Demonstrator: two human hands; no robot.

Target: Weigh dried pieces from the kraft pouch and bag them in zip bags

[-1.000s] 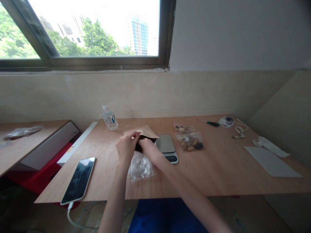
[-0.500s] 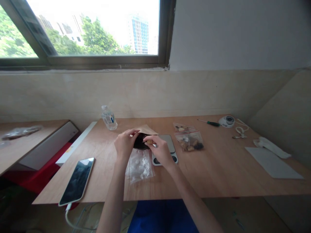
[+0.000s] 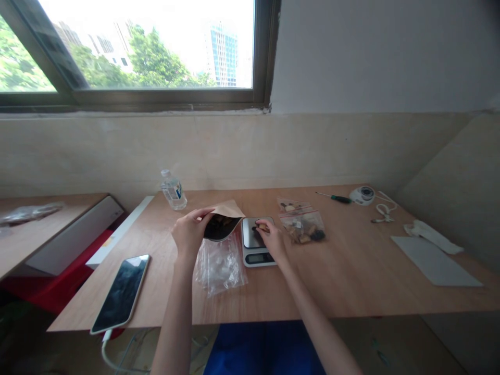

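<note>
My left hand (image 3: 190, 232) grips the rim of a brown paper pouch (image 3: 223, 217) and holds its mouth open; dark pieces show inside. My right hand (image 3: 271, 239) rests over the steel pan of a small digital scale (image 3: 254, 242), fingertips pinched on a few small brown pieces right on the pan. A crumpled clear plastic bag (image 3: 220, 265) lies on the table below the pouch, between my forearms.
Two clear zip bags of mixed pieces (image 3: 301, 223) lie right of the scale. A phone (image 3: 121, 293) on a cable sits near the front left edge. A water bottle (image 3: 173, 189), screwdriver (image 3: 335, 198), round white device (image 3: 362, 194), cloth (image 3: 431, 233) and grey sheet (image 3: 435, 260) ring the wooden table (image 3: 351, 281).
My right hand came out of the pouch with small pieces and moved right onto the scale's pan. The left hand stayed on the pouch, tipping its mouth more open.
</note>
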